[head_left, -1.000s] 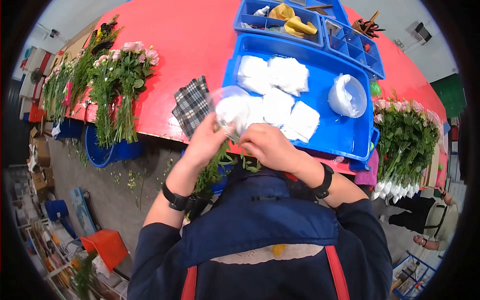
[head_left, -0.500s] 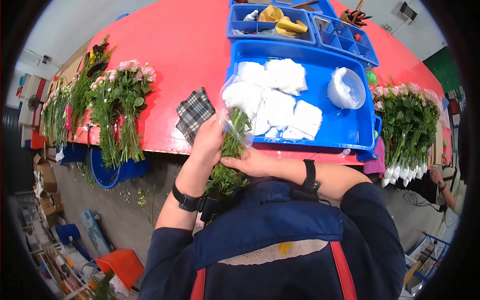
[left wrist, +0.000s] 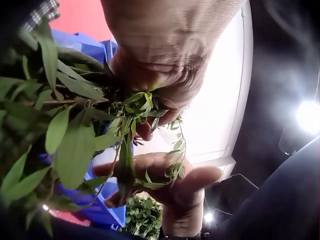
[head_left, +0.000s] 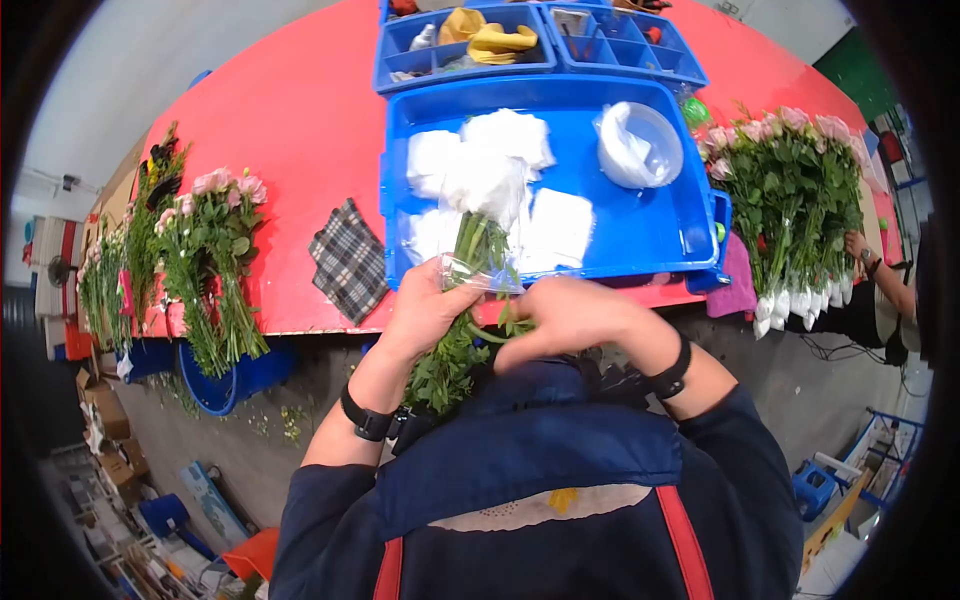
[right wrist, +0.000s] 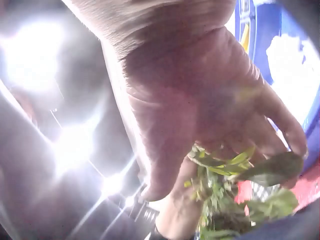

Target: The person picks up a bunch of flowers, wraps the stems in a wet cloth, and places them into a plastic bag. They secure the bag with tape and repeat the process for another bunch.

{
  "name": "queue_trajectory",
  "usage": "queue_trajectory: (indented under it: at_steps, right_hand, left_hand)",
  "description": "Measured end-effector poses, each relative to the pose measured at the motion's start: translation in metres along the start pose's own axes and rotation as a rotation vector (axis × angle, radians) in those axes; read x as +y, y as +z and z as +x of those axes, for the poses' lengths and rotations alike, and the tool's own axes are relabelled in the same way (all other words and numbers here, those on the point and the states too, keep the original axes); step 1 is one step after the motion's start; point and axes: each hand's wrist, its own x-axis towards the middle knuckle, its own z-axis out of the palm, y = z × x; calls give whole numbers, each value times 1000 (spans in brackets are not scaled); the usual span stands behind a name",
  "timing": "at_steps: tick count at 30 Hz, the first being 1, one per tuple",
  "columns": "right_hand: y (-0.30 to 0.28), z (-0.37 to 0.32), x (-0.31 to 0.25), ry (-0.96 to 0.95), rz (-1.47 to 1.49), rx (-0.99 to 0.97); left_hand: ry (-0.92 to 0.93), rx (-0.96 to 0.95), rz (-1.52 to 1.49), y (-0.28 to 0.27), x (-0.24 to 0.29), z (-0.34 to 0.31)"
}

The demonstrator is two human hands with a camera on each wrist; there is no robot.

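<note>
In the head view the left hand [head_left: 428, 312] grips a leafy green bunch [head_left: 445, 370] where its stems enter a clear plastic sleeve [head_left: 490, 272]. White wadding [head_left: 485, 185] fills the sleeve's far end, over the tray. Just right of the stems is the right hand [head_left: 570, 318], its fingers extended beside the leaves. The left wrist view has the left hand [left wrist: 160, 65] curled round the stems, with the right hand [left wrist: 165, 180] below, fingers spread. From the right wrist, the right hand [right wrist: 200, 110] looks loosely spread over the leaves [right wrist: 272, 169].
A blue tray [head_left: 655, 252] holds white pads [head_left: 560, 228] and a clear tub [head_left: 640, 145]. Compartment boxes [head_left: 625, 50] stand behind it. A plaid cloth [head_left: 349, 262] lies to its left. Rose bunches [head_left: 790, 200] lie at right, more flowers [head_left: 225, 240] at left. Another person's arm [head_left: 885, 280] is at far right.
The bunch has come up from below the table edge, and its sleeved end now lies over the tray. The right hand has moved off the stems to the right. The head view has shifted.
</note>
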Motion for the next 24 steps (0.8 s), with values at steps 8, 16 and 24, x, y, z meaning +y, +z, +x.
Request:
queue_trajectory:
  at_steps: [8, 16, 24]
  right_hand:
    - [44, -44, 101, 45, 804, 676]
    - [71, -121, 148, 70, -199, 557]
    - [43, -219, 310, 326, 143, 899]
  left_hand:
    - [-142, -137, -71, 110, 0, 20]
    - [-322, -84, 229, 231, -24, 39]
    - [-73, -161, 710, 287, -100, 55]
